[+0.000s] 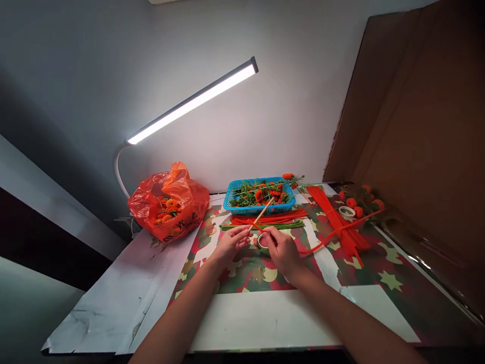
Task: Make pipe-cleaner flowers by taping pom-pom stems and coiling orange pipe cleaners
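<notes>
Just in front of the basket, my left hand (235, 240) pinches the lower end of a slim wooden stick (264, 210), which slants up and to the right. My right hand (279, 248) is closed on an orange pipe cleaner (322, 244). Its short end crosses the stick near my left fingertips, while the long tail curves away to the right over a bundle. Whether the pipe cleaner is wound round the stick is too small to tell. A roll of green tape (261, 242) lies by my right fingers, partly hidden by them.
A blue basket (259, 211) holds orange flowers with green stems. Orange and green pipe cleaners (265, 226) lie before it. To the right are a large orange bundle (339, 222), a white tape roll (347, 212) and orange pompoms (351, 202). A red bag (189, 202) and lamp (193, 103) stand left.
</notes>
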The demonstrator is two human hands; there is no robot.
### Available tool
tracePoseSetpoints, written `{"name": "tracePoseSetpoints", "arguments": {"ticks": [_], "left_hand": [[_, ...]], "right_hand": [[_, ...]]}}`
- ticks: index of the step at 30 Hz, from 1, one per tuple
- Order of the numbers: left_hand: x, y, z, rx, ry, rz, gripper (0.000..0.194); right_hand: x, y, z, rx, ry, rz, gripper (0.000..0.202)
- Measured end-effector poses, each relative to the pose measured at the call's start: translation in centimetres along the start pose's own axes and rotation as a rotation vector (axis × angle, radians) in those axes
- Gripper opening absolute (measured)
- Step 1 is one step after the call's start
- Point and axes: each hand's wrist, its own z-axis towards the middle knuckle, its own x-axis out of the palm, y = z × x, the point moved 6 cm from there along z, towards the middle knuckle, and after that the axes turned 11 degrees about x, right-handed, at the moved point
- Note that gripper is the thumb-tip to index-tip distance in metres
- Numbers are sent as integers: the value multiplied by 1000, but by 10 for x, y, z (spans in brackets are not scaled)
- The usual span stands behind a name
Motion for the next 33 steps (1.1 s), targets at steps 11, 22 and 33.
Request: {"name": "tracePoseSetpoints", "arguments": {"ticks": [11, 22, 33], "left_hand": [[14, 3, -11, -47, -77, -100, 16], [7, 9, -10, -51, -122, 40, 26], [2, 10, -9, -4, -132, 125, 40]], "right_hand": [[9, -11, 3, 91, 65, -135, 23], [10, -14, 5, 153, 100, -235, 22], [14, -13, 6, 72, 111, -278, 21]]}}
